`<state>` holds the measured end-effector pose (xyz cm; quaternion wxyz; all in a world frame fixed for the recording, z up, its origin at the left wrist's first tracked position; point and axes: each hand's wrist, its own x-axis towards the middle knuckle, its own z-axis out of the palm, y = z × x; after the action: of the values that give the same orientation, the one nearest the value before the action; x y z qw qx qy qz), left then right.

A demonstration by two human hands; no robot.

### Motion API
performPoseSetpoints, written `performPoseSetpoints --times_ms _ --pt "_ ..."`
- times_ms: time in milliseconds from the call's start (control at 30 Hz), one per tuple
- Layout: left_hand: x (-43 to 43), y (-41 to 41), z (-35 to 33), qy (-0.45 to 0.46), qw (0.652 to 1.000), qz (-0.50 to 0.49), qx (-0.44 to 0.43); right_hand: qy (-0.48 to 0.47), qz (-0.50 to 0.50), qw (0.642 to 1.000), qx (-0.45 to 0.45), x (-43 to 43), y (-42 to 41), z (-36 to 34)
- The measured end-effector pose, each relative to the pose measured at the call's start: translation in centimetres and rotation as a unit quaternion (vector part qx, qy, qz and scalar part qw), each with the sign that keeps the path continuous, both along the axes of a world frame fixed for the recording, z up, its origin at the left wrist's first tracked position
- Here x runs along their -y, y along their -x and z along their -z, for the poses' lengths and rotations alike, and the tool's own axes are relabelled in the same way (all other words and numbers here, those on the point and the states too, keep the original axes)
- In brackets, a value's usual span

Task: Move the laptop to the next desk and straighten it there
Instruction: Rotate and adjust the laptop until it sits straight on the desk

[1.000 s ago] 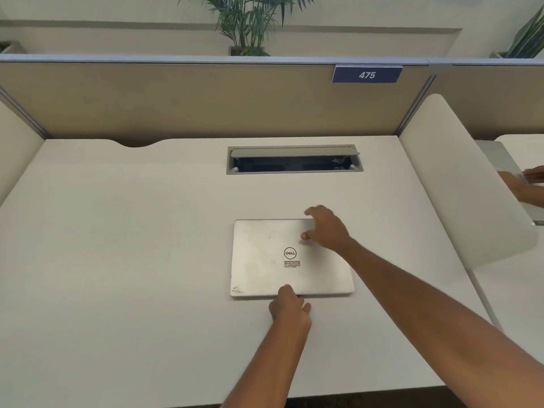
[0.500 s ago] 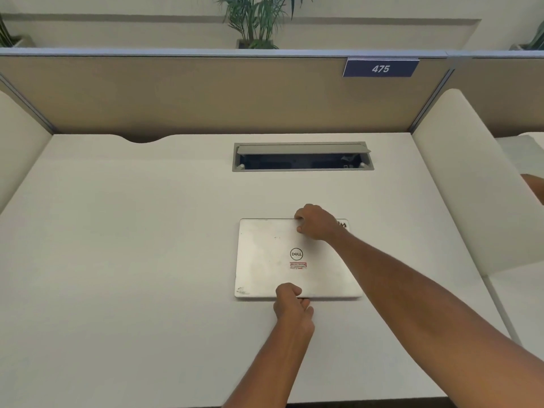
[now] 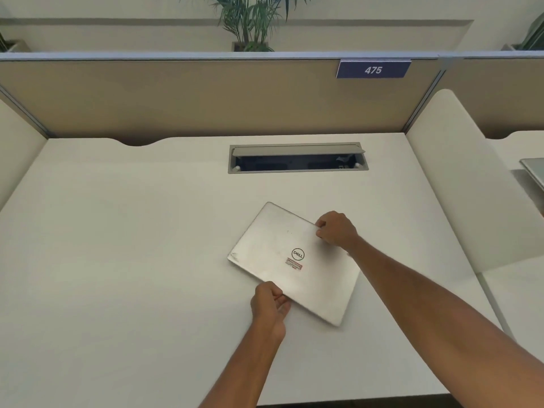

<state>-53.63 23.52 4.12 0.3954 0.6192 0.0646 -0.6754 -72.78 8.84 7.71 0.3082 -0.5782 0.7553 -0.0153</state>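
Observation:
A closed silver laptop with a round logo and a red sticker on its lid is held at the middle of the white desk, turned askew with its right end nearer me. My left hand grips its near long edge. My right hand grips its far long edge. The laptop looks slightly raised off the desk, though I cannot tell for sure.
An open cable tray is set into the desk behind the laptop. A beige partition with a blue "475" sign closes the back. A white side divider separates the desk on the right, where another laptop's corner shows.
Both hands closed on the laptop's long edges and turned it from square to askew, its right end swinging toward me.

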Motion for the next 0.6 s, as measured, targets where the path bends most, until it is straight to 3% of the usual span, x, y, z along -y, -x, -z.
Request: performPoseSetpoints --times_ms 333,600 --pt "3.4 -4.5 -0.1 0.053 0.994 0.065 0.072 0.005 0.186 0.970 0.156 -5.2 1.8 2.1" --pt "6.3 -7.9 -0.2 0.083 0.982 0.140 0.100 0.058 0.308 0.913 0.260 -9.0 0.5 3.5"
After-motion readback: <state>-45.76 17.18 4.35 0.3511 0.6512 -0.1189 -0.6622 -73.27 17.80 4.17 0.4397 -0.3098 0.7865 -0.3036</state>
